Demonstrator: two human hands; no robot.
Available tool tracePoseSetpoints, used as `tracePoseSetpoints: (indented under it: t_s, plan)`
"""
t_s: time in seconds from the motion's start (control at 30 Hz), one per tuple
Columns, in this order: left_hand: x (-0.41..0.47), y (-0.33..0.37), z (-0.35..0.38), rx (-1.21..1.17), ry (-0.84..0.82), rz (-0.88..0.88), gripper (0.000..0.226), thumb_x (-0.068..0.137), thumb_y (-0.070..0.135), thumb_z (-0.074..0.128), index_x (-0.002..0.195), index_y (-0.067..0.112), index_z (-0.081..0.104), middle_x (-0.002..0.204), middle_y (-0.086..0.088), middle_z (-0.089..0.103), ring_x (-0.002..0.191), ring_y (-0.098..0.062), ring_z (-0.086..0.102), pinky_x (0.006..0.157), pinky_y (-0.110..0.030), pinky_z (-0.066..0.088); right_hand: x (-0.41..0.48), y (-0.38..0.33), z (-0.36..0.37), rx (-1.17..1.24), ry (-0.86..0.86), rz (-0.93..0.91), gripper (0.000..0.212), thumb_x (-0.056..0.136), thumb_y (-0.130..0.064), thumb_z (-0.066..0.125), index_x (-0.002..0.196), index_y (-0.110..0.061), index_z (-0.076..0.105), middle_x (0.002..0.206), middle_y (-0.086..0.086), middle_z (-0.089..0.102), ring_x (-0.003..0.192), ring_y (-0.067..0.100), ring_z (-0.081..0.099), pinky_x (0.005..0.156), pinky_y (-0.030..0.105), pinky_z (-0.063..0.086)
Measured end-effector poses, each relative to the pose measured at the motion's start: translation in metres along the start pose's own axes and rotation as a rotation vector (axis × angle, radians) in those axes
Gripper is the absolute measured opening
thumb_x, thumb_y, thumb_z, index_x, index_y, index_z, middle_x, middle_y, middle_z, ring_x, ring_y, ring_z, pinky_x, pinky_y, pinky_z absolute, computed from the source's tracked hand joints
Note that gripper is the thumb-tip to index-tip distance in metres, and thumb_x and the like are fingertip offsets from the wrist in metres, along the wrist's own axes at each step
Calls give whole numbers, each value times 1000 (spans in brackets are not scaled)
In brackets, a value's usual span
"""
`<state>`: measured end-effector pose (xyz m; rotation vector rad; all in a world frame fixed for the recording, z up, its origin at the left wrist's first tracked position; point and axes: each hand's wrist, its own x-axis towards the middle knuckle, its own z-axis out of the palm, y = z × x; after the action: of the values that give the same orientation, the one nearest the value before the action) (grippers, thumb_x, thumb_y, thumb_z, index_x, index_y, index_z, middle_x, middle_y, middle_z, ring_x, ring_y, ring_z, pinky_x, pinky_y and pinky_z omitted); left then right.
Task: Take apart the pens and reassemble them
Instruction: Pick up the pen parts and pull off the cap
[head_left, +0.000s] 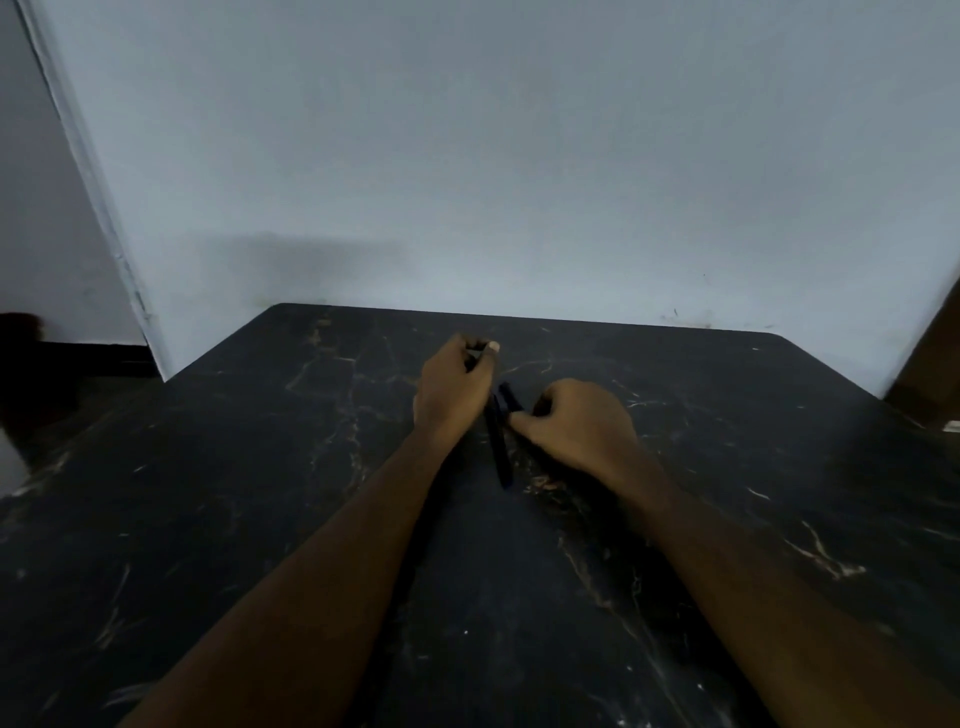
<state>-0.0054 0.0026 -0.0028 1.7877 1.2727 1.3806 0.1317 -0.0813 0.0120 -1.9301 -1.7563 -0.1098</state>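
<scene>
Biggest thing in view is the pale blue-grey wall (519, 156) filling the whole upper half, with a lighter corner strip (88, 182) running down its left side. Below it sits a black marble-look table (260, 519) with thin pale veins all over, its far edge right up against the wall.

Both bare forearms come in from the bottom and meet near the table's middle. The left hand (454, 389) is curled into a loose fist, fingers pinched on something small and pale at the top, and a long dark pen (497, 441) runs down out of that hand toward the person, slanting a bit to the right, so it's gripping the pen up at its far end. The right hand (576, 421) is curled too, knuckles up, just beside the pen with its thumb touching or nearly touching it. A second short dark piece (510, 397) pokes out at the right hand's fingertips; it looks held, but it's too dim to be sure.
</scene>
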Motion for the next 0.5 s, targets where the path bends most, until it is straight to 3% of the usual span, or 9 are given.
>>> tracePoseSetpoints:
  t_s: [0.1,0.2,0.3,0.4,0.5]
  plan:
    - [-1,3,-1,-42,7,-11,30,92,55,53,92,27,63,79,8,64,70,-9,62,60,-29,48,2,8,-4,210,56,3,38,68,-58,56,60,-20,57,56,-5,57,53,9,56,47,26,38]
    - [-2,10,-2,-213,-38,-6,28,92,48,60,85,22,67,72,12,65,62,3,58,55,-18,43,4,13,-10,322,102,-67,23,72,-45,63,66,-24,61,63,-7,62,58,5,57,52,30,47]
    - [-5,15,-5,-458,-106,-36,29,91,37,66,85,9,70,67,8,68,48,-1,53,43,-17,39,5,19,-13,333,127,-150,16,75,-38,67,69,-25,60,69,-9,62,58,1,52,52,27,39]
    - [-6,17,-9,-555,-168,-83,22,91,34,66,93,13,72,74,8,72,48,-6,51,39,-20,35,5,23,-14,307,157,-201,11,81,-34,66,82,-27,57,82,-14,57,72,-1,47,57,24,31]
    - [-6,17,-10,-596,-186,-82,20,92,29,66,97,12,73,78,4,74,50,-7,53,39,-21,36,7,23,-16,262,191,-216,17,89,-37,58,100,-24,59,90,-9,58,76,5,51,59,27,39]
